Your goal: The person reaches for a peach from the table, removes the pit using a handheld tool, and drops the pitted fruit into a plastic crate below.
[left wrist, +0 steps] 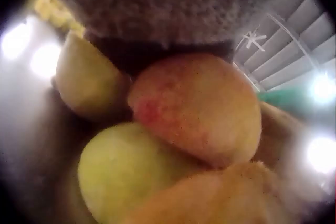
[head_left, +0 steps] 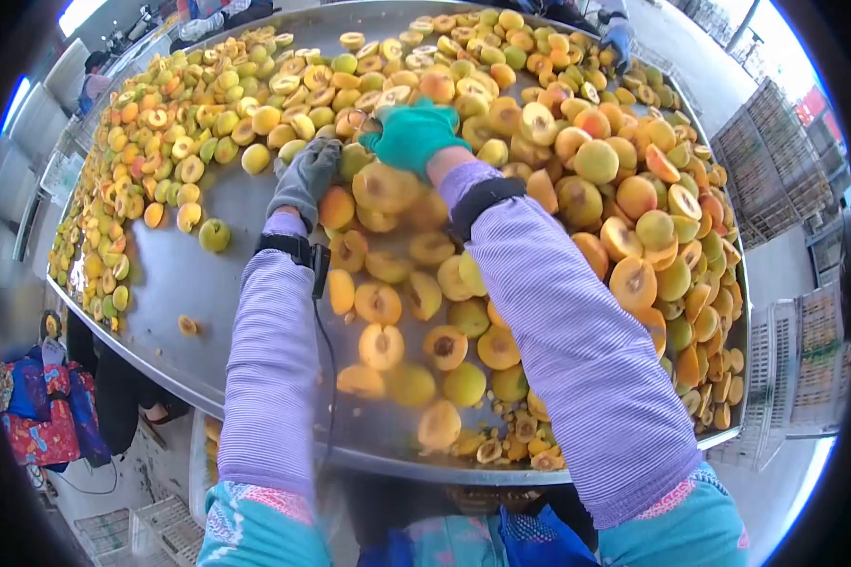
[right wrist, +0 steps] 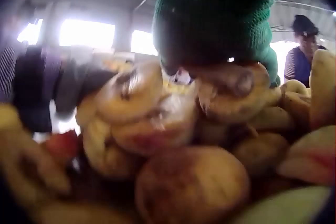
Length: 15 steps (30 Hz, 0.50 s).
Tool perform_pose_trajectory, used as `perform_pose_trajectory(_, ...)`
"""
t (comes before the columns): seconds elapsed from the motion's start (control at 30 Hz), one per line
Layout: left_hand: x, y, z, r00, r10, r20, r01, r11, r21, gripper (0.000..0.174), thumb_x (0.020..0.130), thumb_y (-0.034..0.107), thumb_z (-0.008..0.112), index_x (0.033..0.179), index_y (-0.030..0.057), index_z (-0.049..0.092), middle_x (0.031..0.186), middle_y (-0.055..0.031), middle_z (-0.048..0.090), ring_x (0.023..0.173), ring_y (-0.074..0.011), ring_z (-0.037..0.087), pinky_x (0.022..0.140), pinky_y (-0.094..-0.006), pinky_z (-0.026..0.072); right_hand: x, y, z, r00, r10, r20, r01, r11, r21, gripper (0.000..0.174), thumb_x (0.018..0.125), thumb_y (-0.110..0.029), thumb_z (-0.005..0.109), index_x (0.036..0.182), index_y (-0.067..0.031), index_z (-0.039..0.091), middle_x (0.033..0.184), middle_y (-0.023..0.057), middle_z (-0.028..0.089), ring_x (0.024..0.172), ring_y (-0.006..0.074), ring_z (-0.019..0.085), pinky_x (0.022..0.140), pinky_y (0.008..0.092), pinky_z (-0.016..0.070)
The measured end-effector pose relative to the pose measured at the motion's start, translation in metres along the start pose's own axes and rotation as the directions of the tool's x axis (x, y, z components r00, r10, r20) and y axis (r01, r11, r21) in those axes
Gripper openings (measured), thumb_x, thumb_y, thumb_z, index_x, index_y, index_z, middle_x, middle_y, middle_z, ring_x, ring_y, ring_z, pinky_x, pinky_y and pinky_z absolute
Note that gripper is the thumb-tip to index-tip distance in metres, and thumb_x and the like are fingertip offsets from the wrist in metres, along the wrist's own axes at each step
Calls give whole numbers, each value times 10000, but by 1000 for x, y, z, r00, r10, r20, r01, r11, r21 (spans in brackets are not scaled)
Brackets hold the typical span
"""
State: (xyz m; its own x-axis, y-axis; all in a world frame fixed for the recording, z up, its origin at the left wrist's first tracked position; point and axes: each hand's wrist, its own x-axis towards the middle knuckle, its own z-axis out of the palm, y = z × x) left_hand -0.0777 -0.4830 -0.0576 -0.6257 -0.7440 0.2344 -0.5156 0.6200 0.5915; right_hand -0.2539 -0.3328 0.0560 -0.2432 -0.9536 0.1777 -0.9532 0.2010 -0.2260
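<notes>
"Two gloved hands reach over the stone fruit, but what is each doing?"

"The left hand (head_left: 304,178), in a grey glove, rests at the edge of the pile with its fingers bent, beside a greenish fruit (head_left: 353,162). Whether it grips anything cannot be told."

"And the right hand (head_left: 414,140)?"

"It wears a green glove and lies over the fruit just beside the left. The right wrist view shows a cut half (right wrist: 231,95) directly below the glove; how far the fingers are open, or whether they hold it, is unclear."

"Where is the stone fruit (head_left: 596,163)?"

"Heaped across a metal table (head_left: 170,283), thickest to the person's right and along the far side. Many pieces are halves with the cut face showing; one near half (head_left: 444,347) has a dark centre."

"Anything lying apart from the heap?"

"A green fruit (head_left: 215,235) and a small browned half (head_left: 188,325), both left of the left forearm."

"And farther out?"

"Another person's blue glove (head_left: 618,40) at the far edge, and stacked crates (head_left: 775,156) beyond the table's right side."
</notes>
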Motion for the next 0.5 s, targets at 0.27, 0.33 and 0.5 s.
perform_pose_trajectory(0.27,-109,90,-2,959,-230,163,262,940,-217,514,947,479,422,1305,137,559,1268,-121,612,1190,-313,560,1022,-357,412,-74,-9,-15,978,-140,155,148,988,-42,459,892,-538,499,1092,-166,677,1153,104,652,1115,335,575,903,521,433)
perform_pose_trajectory(0.33,-125,81,4,981,-123,151,147,975,-164,500,944,469,433,1285,129,564,1241,-129,623,1169,-319,573,996,-364,429,-104,-14,-30,975,-160,153,182,974,-135,468,888,-551,504,1104,-172,672,1142,98,652,1109,330,579,919,515,407)
perform_pose_trajectory(0.5,-163,108,5,979,29,202,-10,995,-95,459,932,432,466,1259,125,564,1206,-148,634,1118,-304,603,955,-366,451,-175,-4,-58,983,-99,152,113,989,-93,469,881,-564,521,1108,-176,656,1124,93,649,1098,324,580,925,512,396)
